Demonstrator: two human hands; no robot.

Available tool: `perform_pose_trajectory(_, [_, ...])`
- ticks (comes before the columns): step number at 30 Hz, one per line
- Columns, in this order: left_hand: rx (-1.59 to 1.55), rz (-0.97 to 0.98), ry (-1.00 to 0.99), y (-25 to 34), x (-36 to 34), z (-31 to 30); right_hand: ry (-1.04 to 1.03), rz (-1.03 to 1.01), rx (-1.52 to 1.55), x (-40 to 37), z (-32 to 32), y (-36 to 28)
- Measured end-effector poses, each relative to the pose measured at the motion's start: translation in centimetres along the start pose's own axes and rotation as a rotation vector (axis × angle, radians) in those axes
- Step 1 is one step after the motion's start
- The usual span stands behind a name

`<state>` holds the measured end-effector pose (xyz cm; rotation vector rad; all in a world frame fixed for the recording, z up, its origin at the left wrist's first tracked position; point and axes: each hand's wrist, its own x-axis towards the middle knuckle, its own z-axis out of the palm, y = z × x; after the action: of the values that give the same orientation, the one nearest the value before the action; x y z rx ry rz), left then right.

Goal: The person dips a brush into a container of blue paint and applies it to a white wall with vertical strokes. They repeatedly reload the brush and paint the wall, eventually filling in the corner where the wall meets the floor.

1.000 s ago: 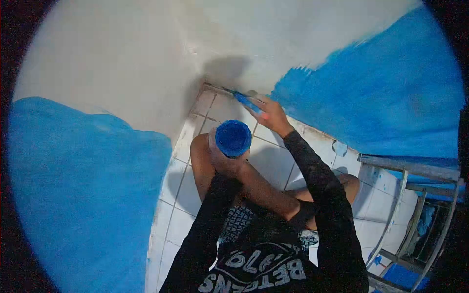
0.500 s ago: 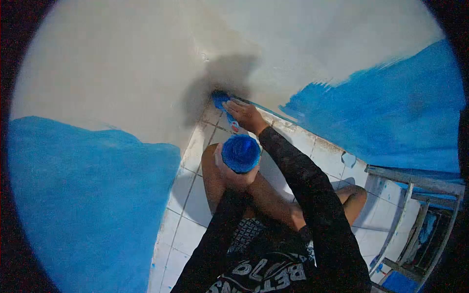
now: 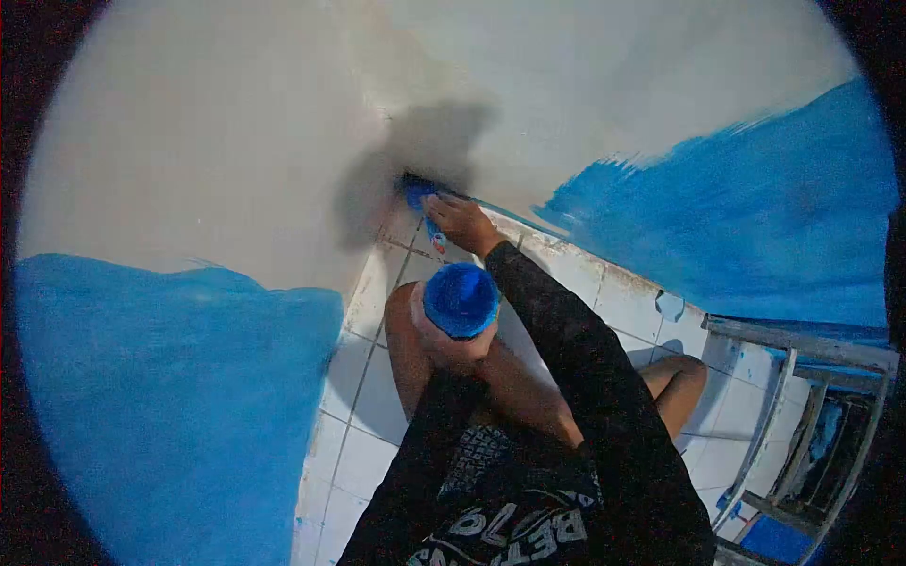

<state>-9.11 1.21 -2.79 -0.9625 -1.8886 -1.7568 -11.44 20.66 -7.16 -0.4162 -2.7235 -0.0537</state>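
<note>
My left hand (image 3: pixel 451 347) is wrapped round a container of blue paint (image 3: pixel 461 300), held upright above my bent leg. Out in front, my right hand (image 3: pixel 462 223) grips a paintbrush (image 3: pixel 436 236). Its bristle end is covered in blue and sits low in the corner where the two walls meet the floor, at the end of a thin blue line along the foot of the right wall. Part of the brush is hidden by my fingers. A dark shadow of hand and brush falls on the bare wall above.
Blue paint covers the lower left wall (image 3: pixel 179 406) and part of the right wall (image 3: pixel 736 217); the upper walls are pale. White floor tiles (image 3: pixel 368 462) lie under my folded legs. A paint-marked ladder-like frame (image 3: pixel 802 354) stands at the right, with something blue (image 3: pixel 776 540) beneath.
The view has shifted slightly. My right hand and the brush appear a little further left, still at the corner. The paint container stays in my left hand.
</note>
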Motion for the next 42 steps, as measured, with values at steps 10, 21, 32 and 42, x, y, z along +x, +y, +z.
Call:
perform_pose_trajectory(10, [0.027,-0.12,-0.204,-0.4,-0.2,-1.6,-0.111,-0.049,-0.069,0.8,2.2,-1.0])
perform_pose_trajectory(21, [-0.07,-0.076,0.059,-0.5,-0.9,0.5,-0.412,0.331,0.292,-0.1,-2.8,-1.1])
perform_pose_trajectory(32, [-0.084,-0.136,-0.3,-1.2,-0.7,-2.6,-0.196,-0.001,0.054,-4.5,-4.9,0.1])
perform_pose_trajectory(42, [-0.141,0.056,-0.401,-0.6,0.6,-3.7,-0.287,-0.046,-0.061,-8.5,-8.4,1.9])
